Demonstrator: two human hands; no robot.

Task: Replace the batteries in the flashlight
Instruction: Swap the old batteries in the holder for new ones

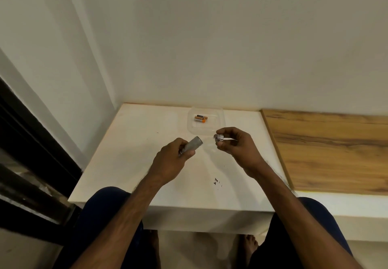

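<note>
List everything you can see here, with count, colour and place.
grey metal flashlight tube: one, grey, gripped in the left hand, open end toward the tray
small silver flashlight cap: one, silver, pinched in the right hand, apart from the tube
orange-and-black batteries: at least two, lying in the tray
clear plastic tray: one, transparent, at the table's far edge
white table: one, white, in the wall corner
dark specks: several, black, on the table
wood-grain panel: one, brown, right of the table
left hand: holds the tube
right hand: holds the cap
</note>
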